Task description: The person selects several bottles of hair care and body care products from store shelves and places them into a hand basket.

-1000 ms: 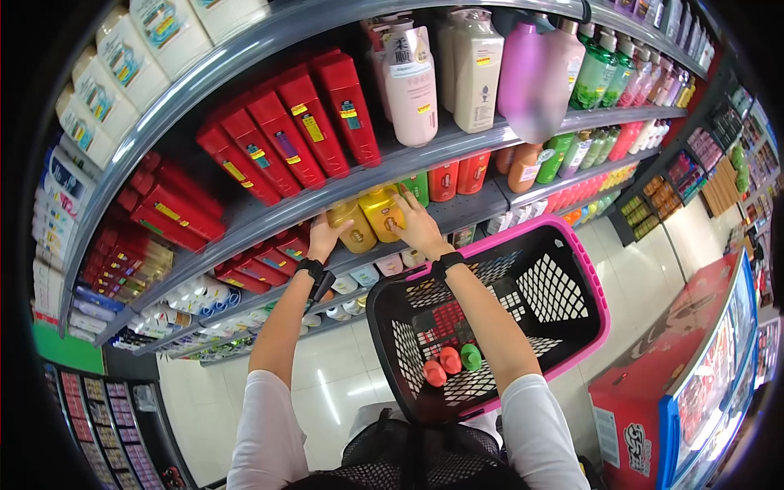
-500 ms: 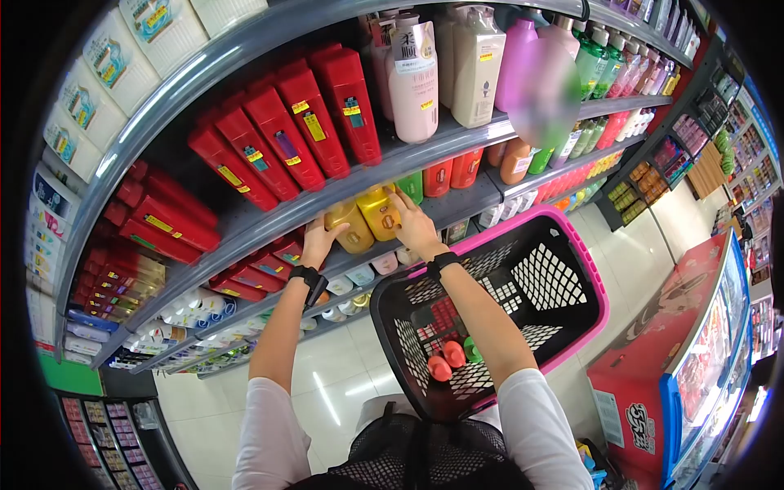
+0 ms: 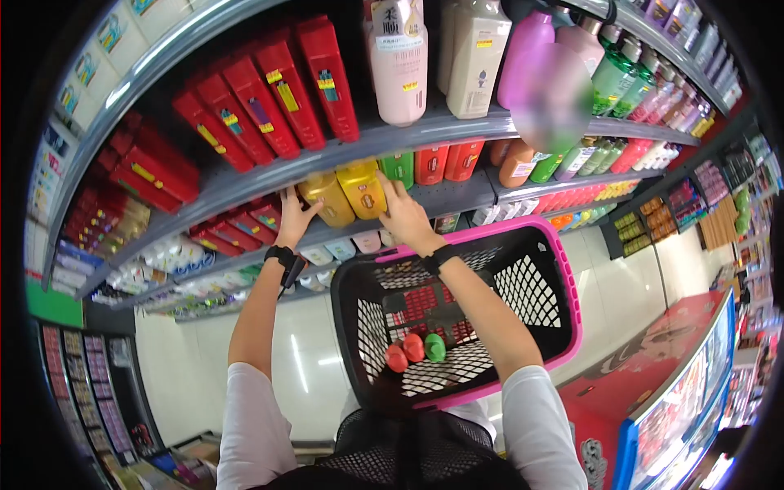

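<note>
Two golden-yellow bottles stand side by side on the middle shelf, a duller gold bottle on the left and a brighter yellow bottle on the right. My left hand is at the gold bottle's left side, thumb reaching toward its front, fingers apart. Against the right side of the yellow bottle lies my right hand, its fingers spread along the edge. Both hands thus flank the pair. Beside the yellow bottle are a green bottle and red bottles.
A black shopping basket with a pink rim hangs below my right forearm; red and green bottles lie inside. Red boxes and a pink pump bottle line the shelf above. A red freezer stands at lower right.
The view has shifted, so the shelf and basket sit differently in frame. My left hand's thumb and fingers look wider apart, and more of the green bottle shows beside my right hand.
</note>
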### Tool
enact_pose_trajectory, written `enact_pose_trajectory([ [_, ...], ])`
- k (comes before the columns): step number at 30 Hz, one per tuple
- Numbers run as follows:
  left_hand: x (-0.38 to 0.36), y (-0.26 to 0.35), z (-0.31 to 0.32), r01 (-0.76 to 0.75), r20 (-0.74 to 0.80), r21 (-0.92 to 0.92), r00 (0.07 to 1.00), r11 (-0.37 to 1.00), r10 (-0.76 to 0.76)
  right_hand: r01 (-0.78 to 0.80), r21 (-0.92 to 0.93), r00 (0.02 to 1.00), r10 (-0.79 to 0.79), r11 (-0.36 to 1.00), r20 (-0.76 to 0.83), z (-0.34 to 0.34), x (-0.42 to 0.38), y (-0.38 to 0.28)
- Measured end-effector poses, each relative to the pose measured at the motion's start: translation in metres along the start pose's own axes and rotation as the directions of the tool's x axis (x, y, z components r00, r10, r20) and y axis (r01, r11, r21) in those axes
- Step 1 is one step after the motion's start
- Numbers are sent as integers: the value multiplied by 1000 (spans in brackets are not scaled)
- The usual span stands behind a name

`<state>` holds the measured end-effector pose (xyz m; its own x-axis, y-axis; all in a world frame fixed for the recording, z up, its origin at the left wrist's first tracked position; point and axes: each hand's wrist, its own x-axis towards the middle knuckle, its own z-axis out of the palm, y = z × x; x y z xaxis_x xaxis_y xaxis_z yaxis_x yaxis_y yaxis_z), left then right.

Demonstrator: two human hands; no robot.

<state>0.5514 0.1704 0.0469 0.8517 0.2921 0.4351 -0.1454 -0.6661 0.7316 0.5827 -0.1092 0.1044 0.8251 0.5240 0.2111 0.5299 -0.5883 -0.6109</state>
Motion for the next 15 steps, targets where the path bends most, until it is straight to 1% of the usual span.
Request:
enact_pose_trajectory([
  [1, -11, 7, -2, 3, -20, 176, 1000, 984, 0, 57, 109, 998, -58, 992, 4, -10, -12, 6],
  [2, -30, 16, -3, 126, -40, 166, 992, 978, -121, 109, 219, 994, -113, 970, 4, -20, -24, 11],
  [3, -48, 44, -8, 173, -62, 115, 984, 978, -167, 125, 332, 989, -144, 935, 33, -26, -38, 18],
  [4, -71, 69, -13, 218, -82, 63, 974, 974, -212, 139, 336, 984, -168, 932, 59, -32, -54, 27],
  [5, -101, 82, -15, 184, -112, -22, 976, 983, -185, 194, 363, 945, -273, 911, 181, -39, -71, 36],
  [6, -131, 99, -20, 187, -93, -130, 975, 974, -200, 243, 396, 881, -373, 885, 292, -43, -89, 43],
  [7, -164, 132, -25, 256, -65, -163, 961, 953, -269, 290, 359, 832, -419, 887, 364, -46, -109, 48],
  [8, -204, 149, -28, 329, -53, -76, 941, 941, -334, 340, 324, 775, -459, 883, 434, -50, -132, 52],
  [9, -244, 157, -27, 356, -86, 14, 931, 934, -354, 375, 287, 721, -472, 881, 507, -45, -154, 60],
  [10, -280, 171, -22, 444, -137, 3, 888, 896, -440, 414, 251, 663, -479, 875, 576, -35, -176, 71],
  [11, -318, 176, -19, 459, -156, 83, 883, 885, -443, 423, 265, 610, -489, 866, 624, -26, -198, 80],
  [12, -356, 177, -16, 533, -205, 139, 840, 835, -502, 434, 283, 554, -500, 856, 666, -14, -218, 87],
  [13, -393, 175, -9, 597, -257, 146, 793, 789, -552, 530, 257, 514, -547, 808, 660, 7, -238, 102],
  [14, -425, 173, -3, 687, -274, 199, 723, 699, -634, 621, 230, 471, -591, 749, 655, 23, -256, 115],
  [15, -446, 179, 3, 746, -265, 160, 664, 647, -700, 647, 250, 410, -605, 720, 682, 28, -266, 115],
])
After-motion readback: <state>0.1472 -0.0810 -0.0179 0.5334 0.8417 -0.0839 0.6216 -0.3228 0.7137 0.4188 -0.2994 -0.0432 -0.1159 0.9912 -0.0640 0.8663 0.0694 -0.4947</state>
